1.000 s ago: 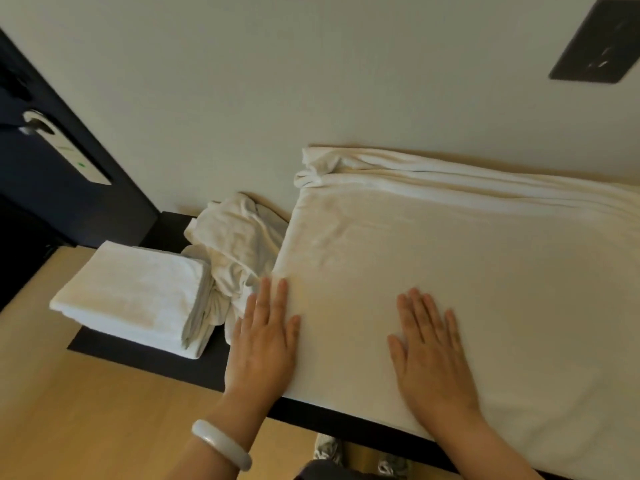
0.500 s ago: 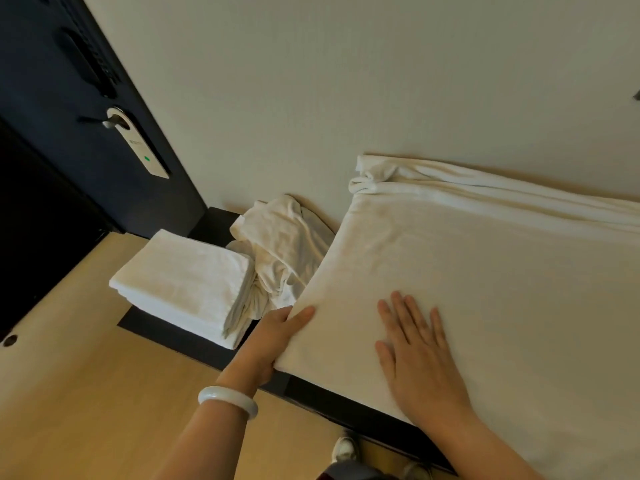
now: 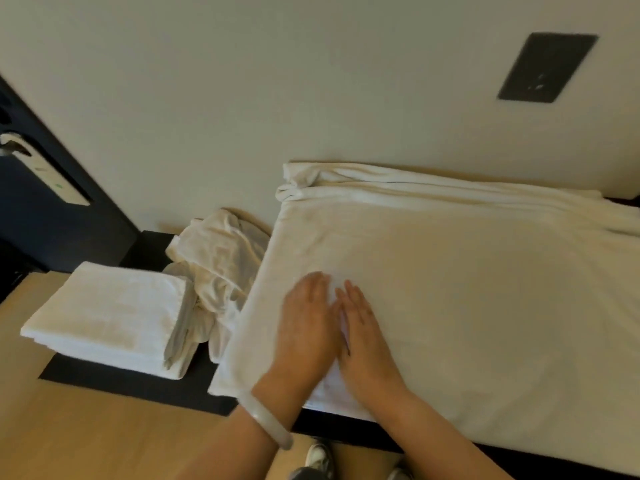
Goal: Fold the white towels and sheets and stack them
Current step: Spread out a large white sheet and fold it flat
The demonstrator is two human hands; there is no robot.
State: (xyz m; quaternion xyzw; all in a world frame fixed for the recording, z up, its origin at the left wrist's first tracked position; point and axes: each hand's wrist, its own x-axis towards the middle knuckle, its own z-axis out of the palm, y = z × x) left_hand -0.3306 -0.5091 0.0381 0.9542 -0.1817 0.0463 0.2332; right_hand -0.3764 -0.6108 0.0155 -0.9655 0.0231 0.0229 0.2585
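Head view.
- White sheet (image 3: 467, 306): spread flat over the dark worktop (image 3: 121, 379), far edge bunched in ridges against the wall (image 3: 277, 81), near-left corner hanging just past the worktop's front edge.
- Left hand (image 3: 304, 327): palm down, fingers straight and close together, pressing on the sheet near its left front; pale bracelet (image 3: 266, 424) on the wrist.
- Right hand (image 3: 367, 341): palm down, fingers straight, flat on the sheet, just beside the left hand, edges nearly touching.
- Folded stack (image 3: 110, 313): white, squared, at the worktop's left end.
- Crumpled cloth (image 3: 218, 268): white, unfolded, between stack and sheet, touching both.
- Dark plate (image 3: 547, 67): on the wall, upper right.
- Door (image 3: 45, 220): dark, far left.
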